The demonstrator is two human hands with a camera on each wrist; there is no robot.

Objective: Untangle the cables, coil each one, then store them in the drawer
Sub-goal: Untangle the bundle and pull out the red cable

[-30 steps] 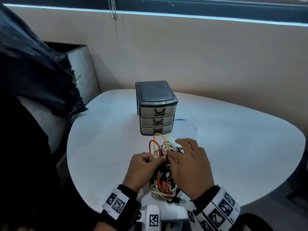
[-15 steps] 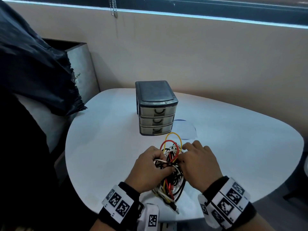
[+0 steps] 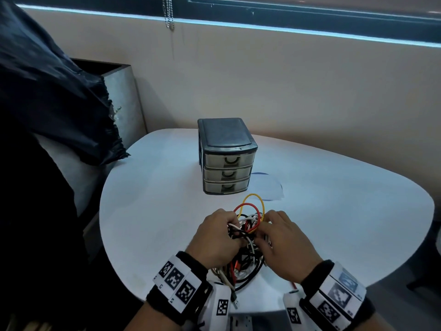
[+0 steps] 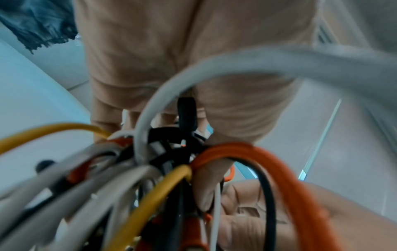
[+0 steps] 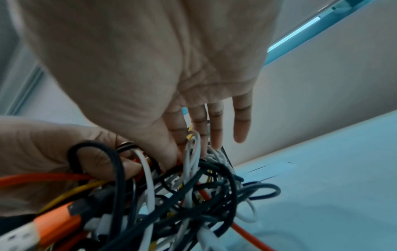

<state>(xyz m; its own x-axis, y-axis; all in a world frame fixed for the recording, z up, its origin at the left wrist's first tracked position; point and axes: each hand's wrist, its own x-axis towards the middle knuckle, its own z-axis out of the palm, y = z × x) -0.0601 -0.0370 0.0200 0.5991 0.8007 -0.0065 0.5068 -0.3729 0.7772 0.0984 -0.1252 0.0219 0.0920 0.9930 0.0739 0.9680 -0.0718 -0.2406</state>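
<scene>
Our left hand (image 3: 216, 237) grips the messy cables (image 3: 247, 249) on the worktop (image 3: 155, 211). Our right hand (image 3: 285, 244) pinches some strands. The little drawers (image 3: 226, 173) sit just behind, all closed.

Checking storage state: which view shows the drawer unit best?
Head view. The drawer unit stands whole on the table beyond the cable tangle, all three drawers shut. Left wrist view shows none of it; in the right wrist view cables and fingers cover that spot.

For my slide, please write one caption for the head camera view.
Both hands, left hand and right hand, work a cable tangle before a closed three-drawer unit.
</scene>
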